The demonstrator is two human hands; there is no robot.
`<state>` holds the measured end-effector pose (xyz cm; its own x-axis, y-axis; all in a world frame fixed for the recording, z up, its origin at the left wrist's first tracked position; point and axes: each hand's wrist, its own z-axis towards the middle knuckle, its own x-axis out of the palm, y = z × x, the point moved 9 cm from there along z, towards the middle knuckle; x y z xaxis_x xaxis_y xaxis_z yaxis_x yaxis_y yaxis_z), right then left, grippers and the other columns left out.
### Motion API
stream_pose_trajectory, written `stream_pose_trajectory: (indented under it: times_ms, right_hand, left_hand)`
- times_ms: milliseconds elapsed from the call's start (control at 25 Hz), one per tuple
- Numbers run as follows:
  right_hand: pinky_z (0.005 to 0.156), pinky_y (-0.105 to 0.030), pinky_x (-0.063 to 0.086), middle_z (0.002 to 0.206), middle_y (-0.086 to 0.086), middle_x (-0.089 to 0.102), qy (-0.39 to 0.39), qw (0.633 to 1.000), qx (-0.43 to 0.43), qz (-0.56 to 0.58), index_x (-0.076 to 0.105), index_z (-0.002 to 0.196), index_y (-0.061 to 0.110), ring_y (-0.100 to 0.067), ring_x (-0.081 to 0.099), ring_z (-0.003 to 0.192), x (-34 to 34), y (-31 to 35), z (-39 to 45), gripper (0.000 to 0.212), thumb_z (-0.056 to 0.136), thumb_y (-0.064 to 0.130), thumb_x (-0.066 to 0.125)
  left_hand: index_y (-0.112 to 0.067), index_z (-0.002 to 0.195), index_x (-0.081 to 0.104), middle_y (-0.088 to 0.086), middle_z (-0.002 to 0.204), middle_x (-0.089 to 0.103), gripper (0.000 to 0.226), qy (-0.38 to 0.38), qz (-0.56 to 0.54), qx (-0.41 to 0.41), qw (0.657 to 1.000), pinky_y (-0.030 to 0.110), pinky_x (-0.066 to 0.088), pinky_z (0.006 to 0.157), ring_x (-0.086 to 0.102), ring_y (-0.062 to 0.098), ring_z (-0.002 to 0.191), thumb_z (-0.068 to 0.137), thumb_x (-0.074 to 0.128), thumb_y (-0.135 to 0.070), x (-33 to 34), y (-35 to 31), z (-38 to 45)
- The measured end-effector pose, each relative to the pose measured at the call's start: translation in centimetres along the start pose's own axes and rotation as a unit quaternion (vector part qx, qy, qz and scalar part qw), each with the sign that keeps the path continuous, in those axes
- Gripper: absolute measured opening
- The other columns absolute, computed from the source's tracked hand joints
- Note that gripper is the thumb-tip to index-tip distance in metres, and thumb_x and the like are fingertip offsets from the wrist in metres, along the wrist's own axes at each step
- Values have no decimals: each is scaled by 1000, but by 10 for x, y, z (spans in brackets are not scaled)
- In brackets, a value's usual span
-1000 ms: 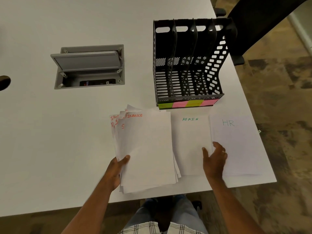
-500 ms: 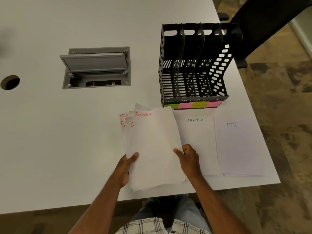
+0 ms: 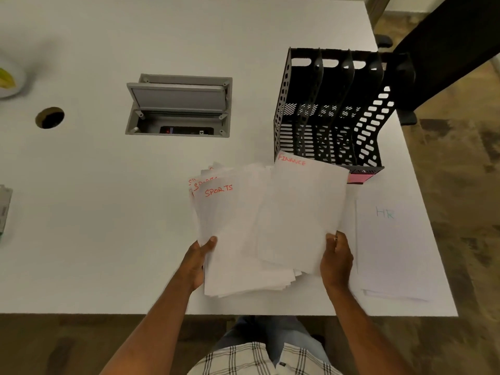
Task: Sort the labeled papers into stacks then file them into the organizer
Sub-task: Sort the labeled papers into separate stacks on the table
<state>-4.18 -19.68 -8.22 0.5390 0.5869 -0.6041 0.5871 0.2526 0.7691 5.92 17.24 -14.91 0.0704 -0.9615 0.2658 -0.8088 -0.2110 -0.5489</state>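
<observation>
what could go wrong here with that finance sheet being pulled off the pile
The FINANCE sheet in the right hand may not be single; a stuck page would be missorted. The fanned SPORTS pile, pinched only at one corner by the left hand, could slide apart. The sheet's top edge sits close to the organizer and could snag.

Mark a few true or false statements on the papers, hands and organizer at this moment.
1. The right hand holds the FINANCE sheet. True.
2. The organizer holds filed papers. False: its slots look empty.
3. The left hand grips the pile topped SPORTS. True.
4. The HR stack lies left of the hands. False: it lies to the right.
</observation>
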Motion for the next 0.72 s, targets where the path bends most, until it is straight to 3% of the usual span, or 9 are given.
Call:
stream_pose_trajectory:
  times_ms: [200,280,440,600,720]
  right_hand:
    - [61,-26,46,80,-5,62,-3,1000,-1,-20,58,97,8,-28,63,76,-14,-23,8,30,107,31,41]
    - [66,-33,53,80,-4,63,12,999,-9,-35,58,95,10,-26,64,75,-7,-29,6,30,107,32,41]
    - [74,-39,59,83,-2,66,48,996,-38,-63,59,99,12,-20,66,77,25,-27,-9,27,105,32,42]
    - [80,-33,55,95,-7,72,56,990,-64,-110,61,118,9,-26,72,90,58,-14,-30,25,104,26,49]
    - [90,-40,53,119,-10,69,86,978,-72,-174,55,134,11,-30,65,110,83,-1,-39,38,100,26,60]
  left_hand:
    - [-14,136,60,15,129,70,48,-7,-26,13,1000,53,52,99,65,36,121,90,68,-27,-12,-23,-8]
    - [-15,135,60,14,128,71,49,-5,-28,31,999,48,56,92,67,34,118,88,69,-28,-15,-36,-10]
    - [-17,126,67,10,120,75,31,-8,-48,46,998,42,64,75,74,27,105,96,62,-23,-29,-54,-9]
    - [-19,119,73,11,121,75,26,14,-52,50,997,45,63,80,73,28,108,102,53,-20,-42,-70,-9]
    - [-15,130,65,12,124,73,31,5,-36,46,998,45,63,82,73,29,108,100,56,-20,-52,-77,-5]
